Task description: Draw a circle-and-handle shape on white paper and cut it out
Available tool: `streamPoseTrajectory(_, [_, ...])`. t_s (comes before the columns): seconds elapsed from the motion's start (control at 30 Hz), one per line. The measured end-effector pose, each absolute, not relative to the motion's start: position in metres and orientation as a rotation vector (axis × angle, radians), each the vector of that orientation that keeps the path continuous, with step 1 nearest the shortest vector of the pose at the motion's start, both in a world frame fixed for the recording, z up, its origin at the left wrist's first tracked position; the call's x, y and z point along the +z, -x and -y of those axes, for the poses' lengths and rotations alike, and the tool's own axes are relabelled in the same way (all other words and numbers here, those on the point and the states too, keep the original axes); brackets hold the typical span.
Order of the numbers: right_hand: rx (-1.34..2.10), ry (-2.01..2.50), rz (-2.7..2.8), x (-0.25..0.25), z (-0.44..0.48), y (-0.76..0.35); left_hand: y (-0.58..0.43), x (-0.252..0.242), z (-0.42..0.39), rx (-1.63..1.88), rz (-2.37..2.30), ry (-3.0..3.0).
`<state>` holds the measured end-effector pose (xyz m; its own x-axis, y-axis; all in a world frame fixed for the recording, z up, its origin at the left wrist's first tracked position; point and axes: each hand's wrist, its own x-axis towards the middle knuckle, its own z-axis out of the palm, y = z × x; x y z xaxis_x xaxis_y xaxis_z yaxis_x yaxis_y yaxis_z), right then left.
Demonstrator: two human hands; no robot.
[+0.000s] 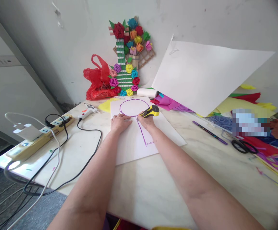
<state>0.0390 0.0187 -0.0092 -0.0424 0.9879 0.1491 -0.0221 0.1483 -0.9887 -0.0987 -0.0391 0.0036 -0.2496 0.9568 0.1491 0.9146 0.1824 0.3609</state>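
Note:
A white sheet lies flat on the table with a purple outline drawn on it: a circle joined to a long narrow shape. My left hand presses flat on the sheet just below the circle, fingers stretched out. My right hand is closed round a yellow and black utility knife, its tip down on the purple line where the circle meets the straight part.
A glue gun and a power strip with cables sit at the left. A paper-flower guitar and a red bag stand against the wall. A large white sheet, coloured paper, a purple pen and scissors lie at the right.

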Motion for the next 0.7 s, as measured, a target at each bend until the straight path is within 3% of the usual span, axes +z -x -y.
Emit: streamPoseTrajectory(0.7, [1.037,1.217,1.383,0.000,-0.007,-0.045,0.098,0.003,0.040,0.548,-2.350,-1.879])
